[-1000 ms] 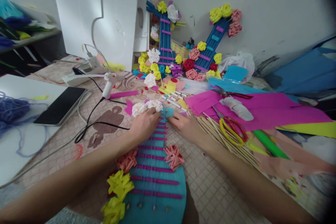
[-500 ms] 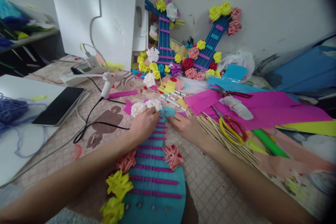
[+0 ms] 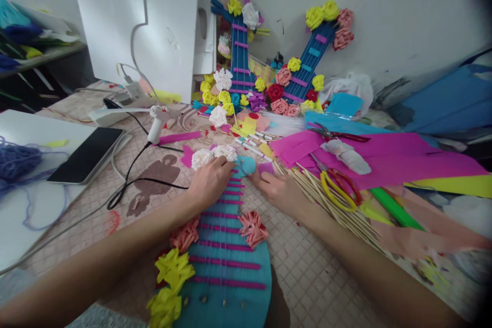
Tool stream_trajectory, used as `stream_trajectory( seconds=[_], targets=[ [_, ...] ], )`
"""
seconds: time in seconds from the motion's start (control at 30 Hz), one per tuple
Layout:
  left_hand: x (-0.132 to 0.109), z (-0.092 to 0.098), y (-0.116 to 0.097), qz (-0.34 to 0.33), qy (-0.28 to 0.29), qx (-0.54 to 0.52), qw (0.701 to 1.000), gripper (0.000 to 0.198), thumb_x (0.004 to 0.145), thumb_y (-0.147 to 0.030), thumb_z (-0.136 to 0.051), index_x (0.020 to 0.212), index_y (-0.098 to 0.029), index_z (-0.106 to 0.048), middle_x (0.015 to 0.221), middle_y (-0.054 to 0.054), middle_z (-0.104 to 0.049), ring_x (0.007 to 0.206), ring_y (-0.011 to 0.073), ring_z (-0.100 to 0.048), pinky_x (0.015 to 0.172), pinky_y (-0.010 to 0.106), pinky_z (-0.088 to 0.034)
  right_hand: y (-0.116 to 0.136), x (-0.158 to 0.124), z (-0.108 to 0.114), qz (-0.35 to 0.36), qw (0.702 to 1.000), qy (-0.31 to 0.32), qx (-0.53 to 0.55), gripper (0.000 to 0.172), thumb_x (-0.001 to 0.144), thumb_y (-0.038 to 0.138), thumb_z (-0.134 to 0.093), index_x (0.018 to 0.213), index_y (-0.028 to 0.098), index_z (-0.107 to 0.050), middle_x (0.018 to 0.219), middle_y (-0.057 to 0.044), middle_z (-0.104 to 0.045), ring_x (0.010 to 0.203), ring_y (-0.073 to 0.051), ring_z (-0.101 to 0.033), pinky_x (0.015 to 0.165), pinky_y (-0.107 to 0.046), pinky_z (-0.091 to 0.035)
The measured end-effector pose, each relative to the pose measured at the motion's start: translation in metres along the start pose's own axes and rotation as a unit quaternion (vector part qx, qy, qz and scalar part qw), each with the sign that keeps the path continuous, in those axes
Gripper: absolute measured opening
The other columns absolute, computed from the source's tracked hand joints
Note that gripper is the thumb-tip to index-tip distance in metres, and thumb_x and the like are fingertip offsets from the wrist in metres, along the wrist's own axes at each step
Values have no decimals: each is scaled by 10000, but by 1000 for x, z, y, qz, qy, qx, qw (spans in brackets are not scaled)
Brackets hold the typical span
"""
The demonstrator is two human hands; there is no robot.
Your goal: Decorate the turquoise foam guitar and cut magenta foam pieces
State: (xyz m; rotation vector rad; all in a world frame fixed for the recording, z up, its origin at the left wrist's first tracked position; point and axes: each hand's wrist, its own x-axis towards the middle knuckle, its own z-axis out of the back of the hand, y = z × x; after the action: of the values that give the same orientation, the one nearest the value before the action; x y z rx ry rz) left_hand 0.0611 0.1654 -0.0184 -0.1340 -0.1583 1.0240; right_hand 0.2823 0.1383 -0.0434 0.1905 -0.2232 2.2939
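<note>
A teal paper guitar (image 3: 230, 238) with purple cross strips lies in front of me, its head pointing away. My left hand (image 3: 210, 178) rests on the upper neck, fingertips bunched together close to two white paper flowers (image 3: 213, 156). Just right of the guitar's rounded head (image 3: 246, 164), my right hand (image 3: 280, 190) has its thumb and forefinger drawn together. Whatever either set of fingertips pinches is too small to make out. Thin purple threads run along the strips toward several beads (image 3: 224, 303) on the body. Pink flowers (image 3: 253, 229) and yellow flowers (image 3: 173, 269) decorate the sides.
On the left are a white glue gun (image 3: 157, 125) with its cable, a phone (image 3: 87, 156) and purple yarn (image 3: 17, 163). Wooden sticks (image 3: 330, 204), yellow-red scissors (image 3: 338, 192) and magenta paper (image 3: 407, 156) lie right. Two decorated blue guitars (image 3: 240, 51) lean behind.
My right hand has shifted slightly right, away from the guitar's head, uncovering more of it and a purple piece beside it. The left hand stays on the neck. The threads over the body have shifted.
</note>
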Motion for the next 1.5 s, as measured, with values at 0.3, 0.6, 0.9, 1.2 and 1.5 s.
stream_trajectory(
  seconds=[0.3, 0.6, 0.9, 1.2, 1.5],
  targets=[
    [0, -1, -1, 5, 5, 19, 1000, 271, 954, -260, -365, 1077, -190, -596, 968, 86, -566, 908, 209, -552, 718, 308, -466, 10, -4, 7, -66, 991, -1, 118, 308, 897, 146, -435, 1134, 196, -626, 847, -30, -629, 698, -126, -577, 601, -245, -394],
    [-4, 0, -1, -47, 6, 104, 993, 206, 932, -178, -382, 1008, -177, -574, 981, 93, -533, 925, 239, -513, 576, 288, -421, 26, -7, 18, -97, 975, 33, 198, 331, 870, 108, -429, 1116, 203, -628, 944, -40, -658, 841, -152, -623, 698, -251, -441],
    [-5, 7, -2, -64, 26, 118, 991, 185, 923, -171, -396, 918, -160, -580, 978, 100, -542, 901, 232, -515, 620, 302, -457, 33, -6, 27, -29, 987, 41, 155, 260, 875, 113, -453, 1036, 192, -642, 855, -33, -638, 764, -150, -600, 610, -252, -389],
    [-6, 3, 9, -214, -61, 26, 974, 202, 924, -167, -438, 1068, -134, -576, 1183, 99, -601, 1021, 220, -491, 880, 364, -447, 34, -7, 30, -20, 990, 23, 138, 238, 882, 115, -469, 1024, 191, -643, 812, -19, -614, 714, -140, -563, 557, -257, -333],
    [-9, -1, 10, -204, -21, 47, 978, 280, 938, -155, -397, 1184, -107, -522, 1072, 105, -650, 1013, 236, -510, 826, 356, -441, 37, -8, 30, -29, 988, 21, 148, 253, 890, 119, -444, 1032, 195, -639, 847, -32, -633, 743, -142, -590, 595, -247, -403]
  ],
)
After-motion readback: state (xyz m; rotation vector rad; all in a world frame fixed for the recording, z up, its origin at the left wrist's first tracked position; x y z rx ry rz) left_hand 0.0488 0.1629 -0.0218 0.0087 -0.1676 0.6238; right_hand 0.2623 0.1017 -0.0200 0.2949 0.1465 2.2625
